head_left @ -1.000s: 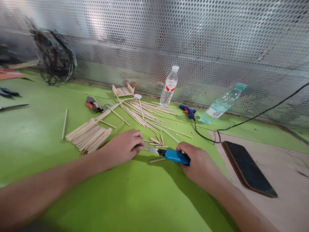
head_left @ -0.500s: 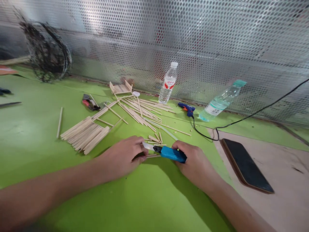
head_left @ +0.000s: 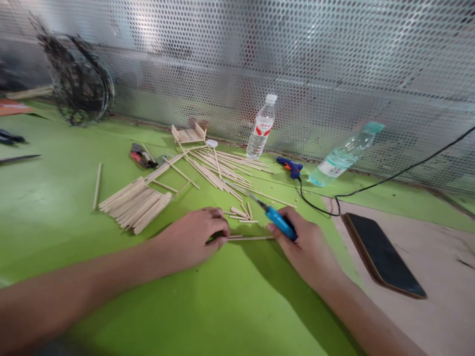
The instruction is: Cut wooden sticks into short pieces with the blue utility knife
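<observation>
- Toward four o'clock, the right hand (head_left: 306,242) is gripping a blue-handled utility knife with a metal blade (head_left: 281,222), its fingertips coming against or just beside a long, thin, pale wooden stick (head_left: 258,238).
- Toward half past seven, the left hand (head_left: 200,230) is curling closed on that stick's left part, a shorter pale wooden stick (head_left: 234,236) lying alongside.
- Between the hands, near six o'clock, the long stick is spanning the gap; half a second ago the blade was pointing at the left fingertips, and now it is pointing away toward ten o'clock, so cutting is apparently pausing while the sticks are being lined up.
- Just beyond, at six o'clock, short cut pieces of pale wood (head_left: 241,212) are lying clustered.
- Toward half past eight, a slatted pale wooden panel (head_left: 135,205) is resting flat.
- Farther, at three o'clock, a dark-blue glue gun (head_left: 291,167) is lying.
</observation>
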The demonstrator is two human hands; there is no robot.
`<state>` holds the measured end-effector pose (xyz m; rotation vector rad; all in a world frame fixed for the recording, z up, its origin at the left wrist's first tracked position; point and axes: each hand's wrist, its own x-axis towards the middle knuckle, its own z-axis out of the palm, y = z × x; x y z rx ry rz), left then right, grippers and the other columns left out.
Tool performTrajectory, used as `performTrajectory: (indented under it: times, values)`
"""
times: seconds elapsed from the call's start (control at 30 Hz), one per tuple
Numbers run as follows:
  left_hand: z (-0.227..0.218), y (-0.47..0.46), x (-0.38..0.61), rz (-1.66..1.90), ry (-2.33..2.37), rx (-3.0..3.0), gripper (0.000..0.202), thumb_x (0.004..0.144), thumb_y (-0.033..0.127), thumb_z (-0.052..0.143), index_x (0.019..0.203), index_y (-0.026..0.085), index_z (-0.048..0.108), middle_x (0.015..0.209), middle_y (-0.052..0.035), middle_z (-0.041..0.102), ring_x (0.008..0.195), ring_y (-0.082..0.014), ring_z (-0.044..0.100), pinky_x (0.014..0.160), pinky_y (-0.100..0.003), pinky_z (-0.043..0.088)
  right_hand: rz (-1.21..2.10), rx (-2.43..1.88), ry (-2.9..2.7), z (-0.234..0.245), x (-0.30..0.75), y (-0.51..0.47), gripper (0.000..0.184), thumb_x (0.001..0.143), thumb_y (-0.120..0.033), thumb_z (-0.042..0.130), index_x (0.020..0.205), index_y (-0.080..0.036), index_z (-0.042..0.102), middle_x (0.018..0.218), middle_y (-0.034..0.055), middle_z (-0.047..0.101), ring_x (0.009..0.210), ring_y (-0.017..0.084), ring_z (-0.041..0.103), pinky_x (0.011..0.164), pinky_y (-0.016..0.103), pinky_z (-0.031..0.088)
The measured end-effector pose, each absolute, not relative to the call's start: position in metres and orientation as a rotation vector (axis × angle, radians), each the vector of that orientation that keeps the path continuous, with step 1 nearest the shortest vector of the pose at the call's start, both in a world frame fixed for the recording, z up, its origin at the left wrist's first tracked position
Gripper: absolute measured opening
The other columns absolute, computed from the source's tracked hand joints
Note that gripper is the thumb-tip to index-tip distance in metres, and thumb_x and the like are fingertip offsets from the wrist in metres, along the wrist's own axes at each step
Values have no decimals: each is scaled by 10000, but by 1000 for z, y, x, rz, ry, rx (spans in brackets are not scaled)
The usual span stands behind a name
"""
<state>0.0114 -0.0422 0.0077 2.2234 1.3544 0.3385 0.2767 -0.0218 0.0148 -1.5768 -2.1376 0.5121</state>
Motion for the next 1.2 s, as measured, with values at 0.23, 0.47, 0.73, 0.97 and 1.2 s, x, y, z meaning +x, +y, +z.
performTrajectory:
  times: [0.23,0.47,0.73,0.97,1.2]
  values:
    - [9,-45,15,386,1359,2231,131,924,241,581,959,235,708,1050,-58,676,959,-232,648,859,-461,593,451,-1498,-1962,18,277,-26,305,969,-507,500,1117,-244,462,651,-61,535,496,144,481,472,244,338]
    - [14,-38,5,596,1370,2123,363,893,97,464,1140,243,687,957,-43,700,621,-125,600,504,-276,526,399,-1492,-1953,14,279,-26,272,997,-492,446,1087,-238,478,623,-47,518,514,162,506,465,252,322]
    - [6,-37,16,539,1265,2358,200,966,245,582,1094,235,735,1068,-69,701,898,-199,668,781,-396,606,459,-1574,-1865,12,280,-23,307,1001,-526,408,985,-240,519,631,-23,569,550,176,549,533,276,359]
    - [3,-39,27,487,1178,2485,213,972,160,572,1098,213,736,1090,-49,713,999,-202,652,923,-395,547,458,-1611,-1850,17,272,-24,389,978,-410,440,1326,-235,433,695,-22,575,549,188,538,508,275,348]
    - [2,-37,28,514,1183,2293,221,948,153,564,1010,227,763,1026,-37,717,919,-170,657,871,-345,563,482,-1592,-1890,16,273,-24,447,975,-341,439,1401,-222,366,751,-10,622,534,175,535,536,275,348]
